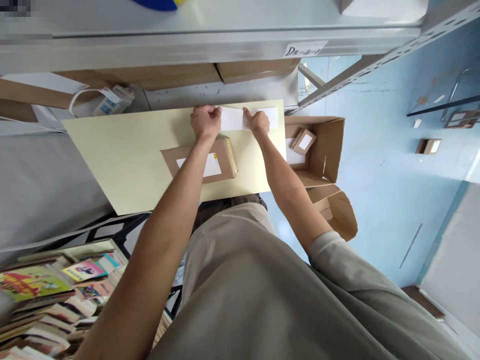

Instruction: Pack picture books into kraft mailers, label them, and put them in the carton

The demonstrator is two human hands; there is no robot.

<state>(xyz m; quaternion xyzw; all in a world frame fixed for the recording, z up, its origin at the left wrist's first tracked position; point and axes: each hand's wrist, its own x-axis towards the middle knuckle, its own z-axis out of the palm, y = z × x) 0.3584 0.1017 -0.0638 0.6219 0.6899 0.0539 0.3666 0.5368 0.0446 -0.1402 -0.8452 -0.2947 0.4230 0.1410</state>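
A strip of white paper (233, 120) lies along the far edge of the pale yellow board (123, 150). My left hand (205, 121) pinches its left end between thumb and fingers. Farther right, my right hand (257, 121) is closed on the paper too, thumb pressed on top, and white paper shows beyond its fingers. Whether this is one strip or several I cannot tell. Nearer to my body rests a brown cardboard parcel (227, 162) with a white label; my left forearm covers part of it.
An open cardboard box (332, 150) holding a small parcel (303, 141) stands right of the board, another open carton (343, 215) below it. A metal shelf beam (225, 47) crosses above. A white power strip (112, 100) lies behind the board. Many books (48, 300) fill the lower left.
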